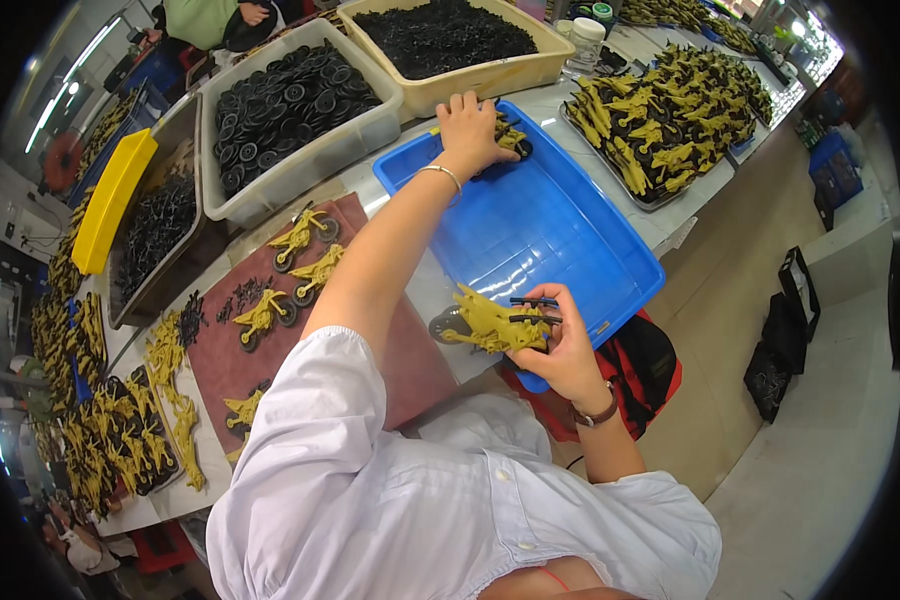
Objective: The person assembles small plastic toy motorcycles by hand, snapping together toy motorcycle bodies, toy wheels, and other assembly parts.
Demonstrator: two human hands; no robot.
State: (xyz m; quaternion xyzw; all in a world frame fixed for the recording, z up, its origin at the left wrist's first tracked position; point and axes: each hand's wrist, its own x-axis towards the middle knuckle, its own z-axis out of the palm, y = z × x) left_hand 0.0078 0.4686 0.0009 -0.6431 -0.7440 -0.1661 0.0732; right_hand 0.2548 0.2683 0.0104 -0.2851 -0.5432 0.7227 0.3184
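At the far left corner of the blue tray [560,235], my left hand [470,132] curls over yellow-and-black toy motorcycles [511,134], its thumb against them. The hand covers part of them. Close to my body, my right hand [562,350] grips a bunch of yellow toy motorcycles [490,322] with black wheels and black handlebars. This bunch is beside the tray's near left edge, above the table; I cannot tell how many are in it. More toy motorcycles [262,318] lie spaced out on a dark red mat [220,365] to the left.
Behind the mat stand a bin [390,100] of black wheels and a cream bin [560,66] of small black parts. A brown bin [198,235] carries a yellow tray [116,200]. A heaped tray of yellow toys [660,125] is at right. A red-and-black bag [660,365] sits below the table.
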